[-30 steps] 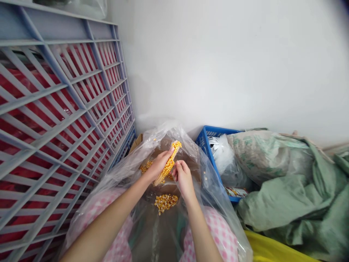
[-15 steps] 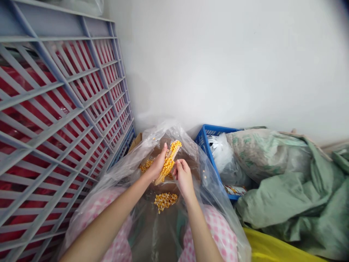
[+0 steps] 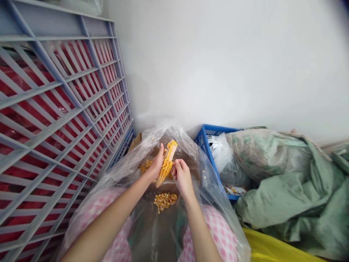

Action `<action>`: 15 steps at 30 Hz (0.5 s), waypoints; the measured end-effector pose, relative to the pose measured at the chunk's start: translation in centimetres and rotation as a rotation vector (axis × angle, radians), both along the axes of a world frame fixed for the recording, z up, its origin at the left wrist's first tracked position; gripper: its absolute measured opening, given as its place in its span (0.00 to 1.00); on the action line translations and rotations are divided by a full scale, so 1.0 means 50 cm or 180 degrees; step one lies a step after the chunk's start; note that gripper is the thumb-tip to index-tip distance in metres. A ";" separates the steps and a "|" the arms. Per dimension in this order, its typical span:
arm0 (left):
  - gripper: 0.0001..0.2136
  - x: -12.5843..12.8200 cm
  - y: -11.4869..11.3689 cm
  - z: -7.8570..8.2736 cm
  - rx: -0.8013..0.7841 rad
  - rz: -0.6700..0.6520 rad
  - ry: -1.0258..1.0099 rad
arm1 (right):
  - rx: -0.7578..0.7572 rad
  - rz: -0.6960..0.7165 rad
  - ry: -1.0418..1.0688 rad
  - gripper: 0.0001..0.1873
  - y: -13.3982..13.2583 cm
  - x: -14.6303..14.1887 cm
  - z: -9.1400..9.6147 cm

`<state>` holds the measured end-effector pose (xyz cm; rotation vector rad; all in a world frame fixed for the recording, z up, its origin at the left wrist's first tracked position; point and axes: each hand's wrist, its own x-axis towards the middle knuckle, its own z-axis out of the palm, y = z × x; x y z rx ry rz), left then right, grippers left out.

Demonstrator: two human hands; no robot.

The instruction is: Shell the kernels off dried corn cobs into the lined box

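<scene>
- I'm seeing the left hand (image 3: 156, 164) gripping a corn cob (image 3: 167, 163), which is tilting between both hands
- Right hand (image 3: 182, 177) is pinching the cob's edge
- Loose kernels (image 3: 165, 202) are lying below the hands inside a clear plastic bag (image 3: 209, 182)
- Right of the hands, a blue crate (image 3: 204, 140) is holding white plastic (image 3: 218, 153)
- Further right, a green woven sack (image 3: 259, 156) is showing print I can't read
</scene>
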<state>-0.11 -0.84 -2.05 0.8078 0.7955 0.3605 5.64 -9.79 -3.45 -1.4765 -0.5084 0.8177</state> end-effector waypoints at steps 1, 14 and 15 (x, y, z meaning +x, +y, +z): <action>0.30 -0.001 -0.001 0.004 -0.0126 -0.0149 -0.0069 | -0.0013 0.0019 -0.0014 0.12 0.000 0.000 -0.001; 0.26 0.007 -0.001 0.007 -0.0525 -0.0155 -0.0063 | -0.0088 0.0097 -0.0187 0.12 -0.004 0.000 -0.005; 0.27 0.006 -0.001 0.010 -0.0566 -0.0282 -0.0132 | -0.0111 0.0103 -0.0213 0.12 -0.004 0.000 -0.005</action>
